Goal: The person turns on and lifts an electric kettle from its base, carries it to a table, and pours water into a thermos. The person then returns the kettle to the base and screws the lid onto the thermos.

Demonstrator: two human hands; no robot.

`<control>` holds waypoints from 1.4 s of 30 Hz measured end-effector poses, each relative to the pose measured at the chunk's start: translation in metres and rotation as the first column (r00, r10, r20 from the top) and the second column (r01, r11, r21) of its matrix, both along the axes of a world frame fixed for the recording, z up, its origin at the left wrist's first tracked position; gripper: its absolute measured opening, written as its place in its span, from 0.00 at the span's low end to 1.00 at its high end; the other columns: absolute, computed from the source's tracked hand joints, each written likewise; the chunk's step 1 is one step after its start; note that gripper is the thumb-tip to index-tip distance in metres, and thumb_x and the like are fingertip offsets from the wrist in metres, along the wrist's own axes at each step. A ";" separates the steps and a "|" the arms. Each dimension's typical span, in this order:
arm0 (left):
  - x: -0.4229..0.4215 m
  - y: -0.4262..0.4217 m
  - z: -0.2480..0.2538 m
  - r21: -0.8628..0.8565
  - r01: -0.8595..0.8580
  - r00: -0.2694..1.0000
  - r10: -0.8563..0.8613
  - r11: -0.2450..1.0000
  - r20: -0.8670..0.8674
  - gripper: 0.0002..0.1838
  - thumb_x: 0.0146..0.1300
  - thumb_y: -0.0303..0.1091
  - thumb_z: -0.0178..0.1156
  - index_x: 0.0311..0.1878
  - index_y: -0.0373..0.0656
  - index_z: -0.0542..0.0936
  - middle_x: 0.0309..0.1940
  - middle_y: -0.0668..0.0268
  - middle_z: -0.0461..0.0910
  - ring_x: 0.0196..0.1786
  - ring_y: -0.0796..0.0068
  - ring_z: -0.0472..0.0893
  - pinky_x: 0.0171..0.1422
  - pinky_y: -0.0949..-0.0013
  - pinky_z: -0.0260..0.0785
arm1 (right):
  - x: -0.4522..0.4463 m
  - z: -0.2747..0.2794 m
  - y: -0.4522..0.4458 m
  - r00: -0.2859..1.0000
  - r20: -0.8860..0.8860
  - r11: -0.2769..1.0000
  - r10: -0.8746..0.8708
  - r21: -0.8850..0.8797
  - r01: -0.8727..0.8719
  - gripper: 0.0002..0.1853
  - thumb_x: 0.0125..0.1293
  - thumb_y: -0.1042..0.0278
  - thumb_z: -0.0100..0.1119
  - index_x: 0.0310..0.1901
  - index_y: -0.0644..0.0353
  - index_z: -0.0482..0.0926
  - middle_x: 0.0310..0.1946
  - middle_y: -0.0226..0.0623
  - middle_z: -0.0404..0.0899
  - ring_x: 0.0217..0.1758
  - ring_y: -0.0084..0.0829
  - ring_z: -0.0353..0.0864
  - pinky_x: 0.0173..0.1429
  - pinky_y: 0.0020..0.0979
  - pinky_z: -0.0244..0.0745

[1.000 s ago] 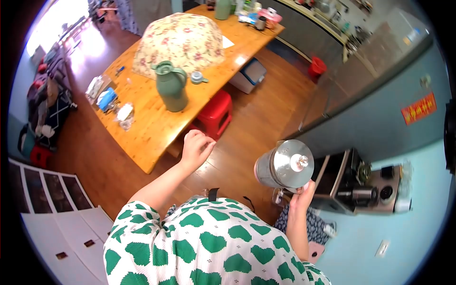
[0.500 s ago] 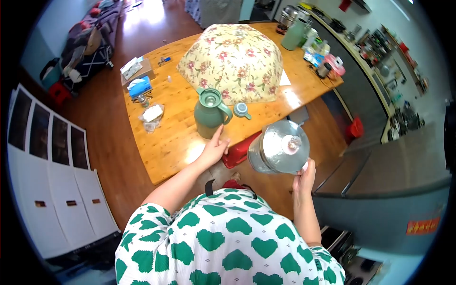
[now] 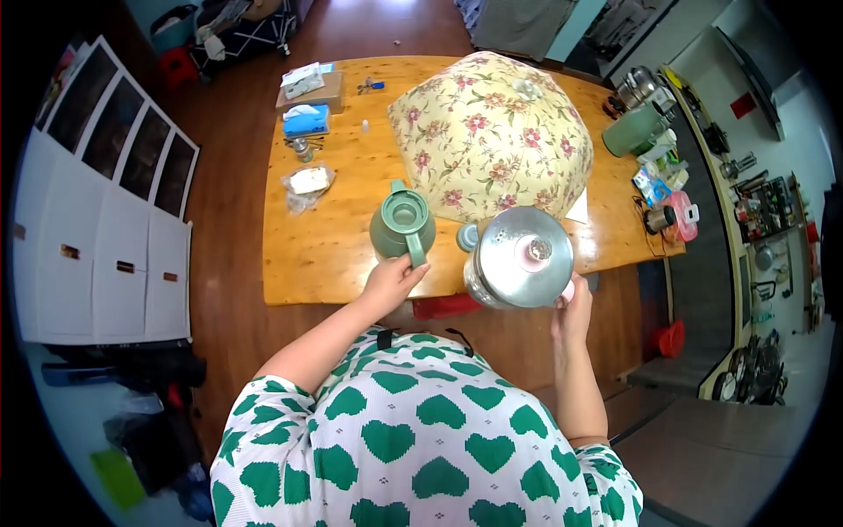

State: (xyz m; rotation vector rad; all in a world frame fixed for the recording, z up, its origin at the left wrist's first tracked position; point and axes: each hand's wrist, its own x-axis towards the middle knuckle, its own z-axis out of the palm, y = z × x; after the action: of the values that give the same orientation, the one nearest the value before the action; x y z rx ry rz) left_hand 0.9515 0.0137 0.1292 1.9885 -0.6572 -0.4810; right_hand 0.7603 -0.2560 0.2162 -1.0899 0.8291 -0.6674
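Note:
My left hand (image 3: 391, 285) has its fingers around the lower handle of a green thermos jug (image 3: 399, 230). The jug stands uncapped near the table's front edge, its handle towards me. My right hand (image 3: 574, 307) grips the pink handle of a glass kettle (image 3: 527, 256) with a shiny metal lid. This kettle is held up at the table's front edge, to the right of the jug. Between the two lies the jug's green stopper (image 3: 467, 235), partly hidden by the kettle.
A flowered food cover (image 3: 492, 132) fills the table's middle (image 3: 342, 255). At the left are a tissue box (image 3: 306, 121) and a plastic-wrapped packet (image 3: 307, 182). Another green thermos (image 3: 630, 130) and a pink item (image 3: 681, 217) stand at the right. A red stool (image 3: 446, 306) is under the front edge.
My left hand has closed on the jug's handle, which now points more towards me. My right hand has brought the kettle closer to the table and jug. The view has turned.

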 end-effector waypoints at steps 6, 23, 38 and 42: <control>0.039 0.058 0.000 0.050 0.056 0.983 -0.064 0.997 0.173 0.15 0.69 0.46 0.66 0.44 0.43 0.83 0.25 0.58 0.79 0.30 0.54 0.79 0.35 0.56 0.70 | 0.035 -0.001 -0.006 0.997 -0.071 0.999 0.042 0.005 -0.042 0.14 0.77 0.59 0.53 0.35 0.58 0.80 0.26 0.26 0.77 0.26 0.17 0.70 0.29 0.23 0.60; 0.163 -0.045 0.193 -0.108 0.651 0.625 -0.451 0.751 0.637 0.19 0.59 0.45 0.75 0.53 0.50 0.91 0.38 0.65 0.83 0.52 0.61 0.75 0.61 0.59 0.68 | 0.095 0.009 0.016 0.971 -0.190 0.986 0.146 -0.058 -0.159 0.18 0.76 0.56 0.52 0.43 0.64 0.83 0.26 0.28 0.78 0.25 0.19 0.70 0.29 0.24 0.59; 0.180 -0.051 0.211 0.052 0.773 0.471 -0.627 0.632 0.620 0.19 0.43 0.44 0.81 0.39 0.49 0.94 0.31 0.72 0.86 0.55 0.66 0.77 0.71 0.55 0.60 | 0.118 0.037 0.033 0.925 -0.341 0.965 0.168 -0.133 -0.224 0.18 0.73 0.55 0.55 0.33 0.62 0.82 0.23 0.30 0.76 0.25 0.22 0.70 0.32 0.27 0.61; 0.179 -0.043 0.205 0.027 0.763 0.499 -0.616 0.645 0.610 0.18 0.42 0.45 0.82 0.38 0.50 0.94 0.30 0.74 0.85 0.57 0.66 0.77 0.74 0.54 0.56 | 0.120 0.044 0.031 0.897 -0.390 0.945 0.208 -0.158 -0.288 0.18 0.73 0.55 0.53 0.37 0.62 0.83 0.23 0.27 0.75 0.25 0.20 0.69 0.31 0.26 0.59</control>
State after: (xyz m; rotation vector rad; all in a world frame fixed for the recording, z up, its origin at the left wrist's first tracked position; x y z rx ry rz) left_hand 1.1310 -0.0290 0.3346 1.5246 -1.8758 -0.2190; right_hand 0.8802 -0.2250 0.2602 -1.5195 0.9303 -0.3399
